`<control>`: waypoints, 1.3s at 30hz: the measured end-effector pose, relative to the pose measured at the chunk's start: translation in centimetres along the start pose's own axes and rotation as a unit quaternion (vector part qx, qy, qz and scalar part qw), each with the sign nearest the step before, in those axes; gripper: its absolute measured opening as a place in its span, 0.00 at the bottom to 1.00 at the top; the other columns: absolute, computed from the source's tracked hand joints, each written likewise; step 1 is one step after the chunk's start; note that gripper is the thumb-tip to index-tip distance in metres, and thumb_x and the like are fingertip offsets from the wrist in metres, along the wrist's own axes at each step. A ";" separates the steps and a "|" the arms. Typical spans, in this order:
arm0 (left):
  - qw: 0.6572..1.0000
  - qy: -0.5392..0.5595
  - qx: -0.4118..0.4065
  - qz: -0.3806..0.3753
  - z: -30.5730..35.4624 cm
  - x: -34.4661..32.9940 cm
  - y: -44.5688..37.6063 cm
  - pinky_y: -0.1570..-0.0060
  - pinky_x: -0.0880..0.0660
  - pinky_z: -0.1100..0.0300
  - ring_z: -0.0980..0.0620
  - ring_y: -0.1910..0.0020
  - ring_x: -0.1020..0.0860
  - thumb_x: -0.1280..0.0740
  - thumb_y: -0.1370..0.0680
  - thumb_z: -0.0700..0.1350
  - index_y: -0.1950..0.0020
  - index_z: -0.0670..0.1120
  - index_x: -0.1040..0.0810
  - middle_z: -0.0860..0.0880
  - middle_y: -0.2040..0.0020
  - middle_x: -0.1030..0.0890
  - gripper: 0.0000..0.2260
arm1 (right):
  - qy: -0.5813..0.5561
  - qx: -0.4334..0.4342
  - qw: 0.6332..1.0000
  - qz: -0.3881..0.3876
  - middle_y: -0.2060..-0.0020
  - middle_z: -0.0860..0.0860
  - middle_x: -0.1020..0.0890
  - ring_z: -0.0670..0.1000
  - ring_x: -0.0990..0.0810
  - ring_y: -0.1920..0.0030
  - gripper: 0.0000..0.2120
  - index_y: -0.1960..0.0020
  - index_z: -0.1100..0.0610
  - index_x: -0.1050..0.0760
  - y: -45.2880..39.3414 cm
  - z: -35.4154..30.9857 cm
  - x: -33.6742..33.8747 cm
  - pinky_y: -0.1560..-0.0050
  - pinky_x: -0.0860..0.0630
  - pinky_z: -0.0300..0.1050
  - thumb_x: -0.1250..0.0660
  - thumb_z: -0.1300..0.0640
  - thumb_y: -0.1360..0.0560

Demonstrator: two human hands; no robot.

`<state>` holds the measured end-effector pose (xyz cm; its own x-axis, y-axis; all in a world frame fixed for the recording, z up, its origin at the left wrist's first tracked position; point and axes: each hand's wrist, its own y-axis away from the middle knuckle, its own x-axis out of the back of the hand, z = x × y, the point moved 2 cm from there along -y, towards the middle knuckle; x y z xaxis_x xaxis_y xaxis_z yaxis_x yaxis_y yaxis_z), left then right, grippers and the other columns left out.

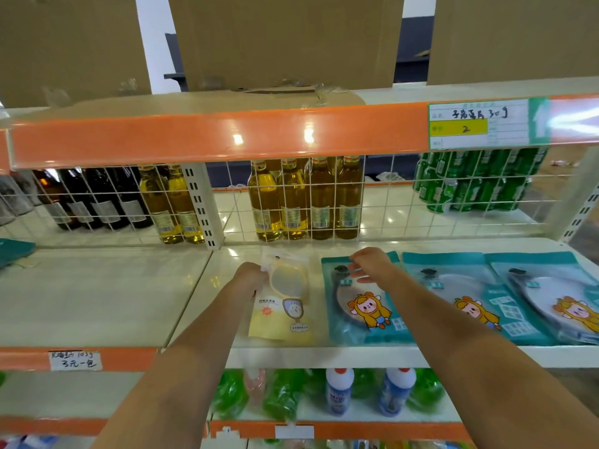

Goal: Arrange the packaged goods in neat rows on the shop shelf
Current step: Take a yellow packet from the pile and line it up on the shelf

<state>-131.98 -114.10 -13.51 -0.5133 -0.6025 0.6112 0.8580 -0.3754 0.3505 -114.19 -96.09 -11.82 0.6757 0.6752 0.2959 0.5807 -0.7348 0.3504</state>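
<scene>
On the cream shelf [107,296], a yellow-and-clear packet [282,306] lies flat just left of three teal packets printed with a cartoon figure. My left hand [249,277] grips the yellow packet at its upper left corner. My right hand [369,264] rests over the top edge of the nearest teal packet [363,312], fingers curled on its upper part. Two more teal packets [466,299] [557,303] lie side by side to the right, overlapping slightly.
A white wire grid [291,202] backs the shelf, with oil bottles [304,199], dark bottles [97,199] and green cans [473,183] behind it. Cardboard boxes [285,40] stand on the top shelf. Green and white bottles [337,390] fill the shelf below. A teal item [14,251] lies far left.
</scene>
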 end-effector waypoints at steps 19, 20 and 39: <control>0.959 -0.266 -0.094 0.008 -0.2 -1.1 0.2 0.57 0.24 0.58 0.44 0.50 0.19 0.35 0.26 0.42 0.48 0.40 0.22 0.43 0.49 0.19 0.09 | 0.042 0.030 0.999 0.015 0.52 0.57 0.22 0.53 0.22 0.52 0.11 0.40 0.65 0.27 -0.2 0.4 0.0 0.64 0.25 0.38 0.41 0.64 0.20; 0.955 -0.280 -0.097 0.010 -0.2 -1.1 0.2 0.57 0.25 0.58 0.45 0.50 0.20 0.35 0.25 0.42 0.47 0.40 0.23 0.43 0.48 0.19 0.09 | 0.050 0.032 0.998 0.016 0.52 0.57 0.22 0.53 0.22 0.53 0.11 0.40 0.64 0.27 -0.2 0.4 -0.1 0.64 0.25 0.38 0.41 0.64 0.21; 0.871 -0.458 -0.159 0.076 -0.2 2.1 2.5 0.47 0.30 0.53 0.45 0.40 0.27 0.44 0.20 0.52 0.35 0.46 0.27 0.45 0.39 0.24 0.17 | 0.509 0.303 0.805 0.012 0.39 0.55 0.26 0.54 0.27 0.40 0.15 0.34 0.56 0.31 0.7 -2.1 -7.2 0.39 0.28 0.50 0.45 0.57 0.20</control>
<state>-130.88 -116.49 -11.52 -0.0396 0.0979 0.9944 0.7909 -0.6051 0.0911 -119.62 -101.27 -11.80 0.1464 0.1368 0.9797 0.8966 -0.4368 -0.0729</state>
